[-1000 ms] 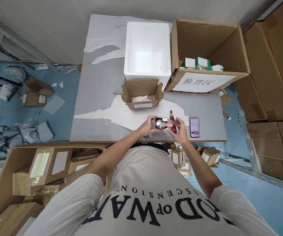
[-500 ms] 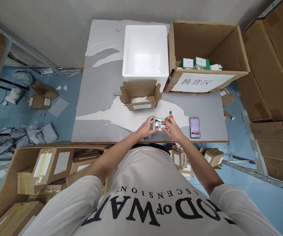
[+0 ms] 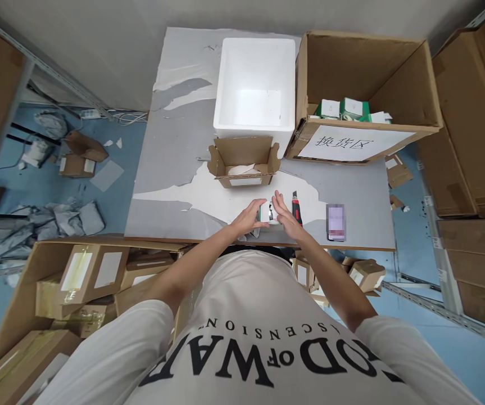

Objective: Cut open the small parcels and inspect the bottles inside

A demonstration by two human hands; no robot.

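Close to the table's front edge, my left hand (image 3: 251, 218) is closed around a small white-and-green box (image 3: 264, 212). At the box's right end shows part of a shiny silver object (image 3: 271, 211); its kind is hard to make out. My right hand (image 3: 285, 216) lies against that end, fingers stretched out and pressing on it. Just right of this hand a red-and-black utility knife (image 3: 296, 208) rests on the table. Behind both hands stands an open brown carton (image 3: 244, 177) with white paper inside.
A white foam box (image 3: 218, 115) stands at the back beside a large cardboard box (image 3: 305, 84) holding green-and-white boxes. A phone (image 3: 335, 222) lies on the table (image 3: 170, 146) at right. Below left is a big carton (image 3: 94, 243) of parcels.
My right hand's fingers have shifted from pinching at the silver object to lying stretched against the box's end. Less of the object shows. The utility knife is now in full view. The camera view shifted slightly.
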